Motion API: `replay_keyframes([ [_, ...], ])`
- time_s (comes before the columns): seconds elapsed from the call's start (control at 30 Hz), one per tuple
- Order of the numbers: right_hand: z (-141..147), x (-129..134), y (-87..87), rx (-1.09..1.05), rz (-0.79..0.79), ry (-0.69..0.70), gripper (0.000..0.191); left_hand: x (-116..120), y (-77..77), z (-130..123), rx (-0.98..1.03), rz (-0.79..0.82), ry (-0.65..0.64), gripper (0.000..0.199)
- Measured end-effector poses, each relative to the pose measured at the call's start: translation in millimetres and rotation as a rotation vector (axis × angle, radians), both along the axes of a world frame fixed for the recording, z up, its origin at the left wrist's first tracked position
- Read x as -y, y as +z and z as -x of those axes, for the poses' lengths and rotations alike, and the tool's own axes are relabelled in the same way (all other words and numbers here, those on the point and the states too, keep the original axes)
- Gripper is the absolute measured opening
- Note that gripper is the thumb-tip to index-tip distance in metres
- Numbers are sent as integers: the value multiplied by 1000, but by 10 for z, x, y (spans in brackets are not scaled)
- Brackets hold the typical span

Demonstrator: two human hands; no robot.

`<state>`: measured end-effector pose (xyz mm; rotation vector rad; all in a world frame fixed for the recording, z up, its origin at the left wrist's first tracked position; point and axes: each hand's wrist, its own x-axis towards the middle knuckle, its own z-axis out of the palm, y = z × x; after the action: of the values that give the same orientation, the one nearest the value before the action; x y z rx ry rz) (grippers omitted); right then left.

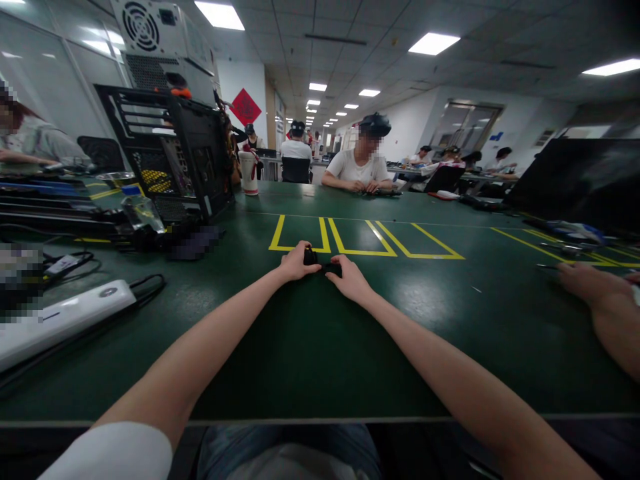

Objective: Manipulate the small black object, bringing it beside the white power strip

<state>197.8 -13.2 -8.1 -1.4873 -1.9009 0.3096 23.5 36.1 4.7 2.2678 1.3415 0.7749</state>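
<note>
In the head view, we have both bare hands in front of us over the green table (310,360), near each other. Our left hand (295,263) is closed round a small black object (311,256) that shows past its thumb and fingers. Our right hand (354,281) pinches a black piece (334,269) between thumb and fingers. Both dark parts sit in the space between the hands; we cannot tell whether they are joined.

Just beyond the hands, we see yellow tape outlines (370,253) on the tabletop. Farther off, beyond the left hand, stand a white cup (249,175) and a black computer case (197,157). Nearer, left of the left hand, are a clear bottle (143,212) with a blue cap and a long white block (75,315) with a black cable (150,287) at its end. Across the table from our hands, a co-worker (356,167) in a white shirt handles something dark. Well to the right of our right hand, another person's hand (595,283) reaches in, below a large black panel (585,180).
</note>
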Motion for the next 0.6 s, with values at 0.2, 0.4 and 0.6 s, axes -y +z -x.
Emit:
replay_keyframes([
  [0.2, -137, 85, 77, 22, 35, -76, 35, 124, 21, -21, -9, -9, 25, 57],
  [0.4, 172, 1160, 403, 51, 150, 242, 41, 1274, 288, 321, -184, -69, -273, 64],
  [0.6, 495, 2221, 298, -163, 388, 420, 52, 2517, 240, 748, -310, -273, -376, 63],
])
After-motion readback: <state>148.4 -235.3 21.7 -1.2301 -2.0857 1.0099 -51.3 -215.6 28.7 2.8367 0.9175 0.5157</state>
